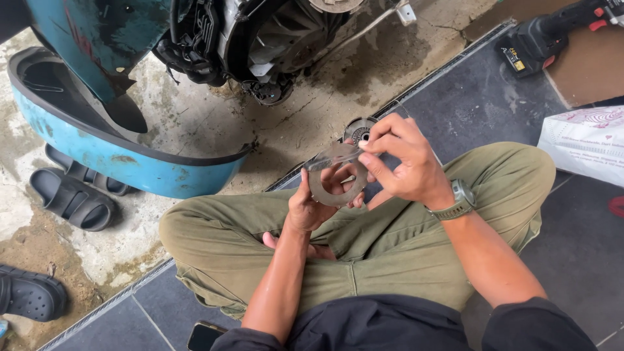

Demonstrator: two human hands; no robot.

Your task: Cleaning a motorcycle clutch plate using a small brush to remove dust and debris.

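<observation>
I sit cross-legged in olive trousers on dark floor tiles. My left hand [311,207] holds a flat grey metal ring [323,194] upright in front of me. My right hand [400,162], with a grey watch on its wrist, pinches a small strip of clear plastic or sandpaper-like sheet [333,156] against the top of the ring. Just beyond my hands a round metal part [357,129] with a hub lies on the floor at the tile edge.
A blue scooter body panel [117,153] and an exposed engine [260,45] stand ahead on cracked concrete. Black sandals [73,195] lie at left. A cordless power tool [546,39] rests top right, a white bag [585,146] at right, a phone [205,336] by my knee.
</observation>
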